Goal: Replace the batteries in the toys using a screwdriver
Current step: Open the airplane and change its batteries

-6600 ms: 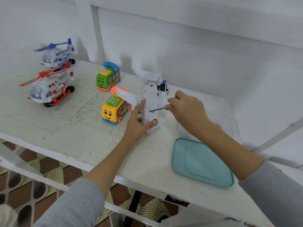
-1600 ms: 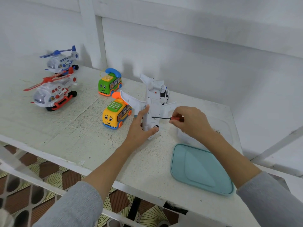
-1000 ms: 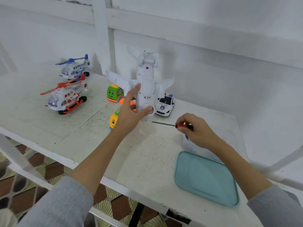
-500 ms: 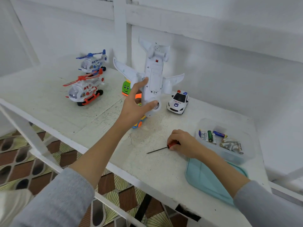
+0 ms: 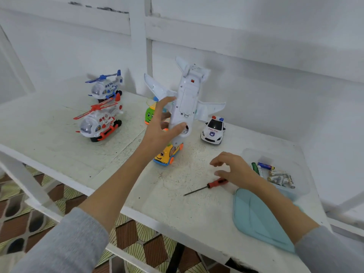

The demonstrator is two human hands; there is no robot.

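The left hand (image 5: 161, 127) is raised above the white table (image 5: 59, 146), thumb and fingers wrapped round the nose end of the white toy plane (image 5: 185, 103), held belly toward the camera, tail up. The right hand (image 5: 234, 170) hovers low, fingers loosely spread and holding nothing, just over the red-handled screwdriver (image 5: 206, 187) lying flat on the table.

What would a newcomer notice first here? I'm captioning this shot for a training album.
The white toy airplane, gripped by the left hand and raised belly-out over the white table. Next, the red-handled screwdriver lying on the table by the right hand, and the clear plastic tub of batteries at the right.
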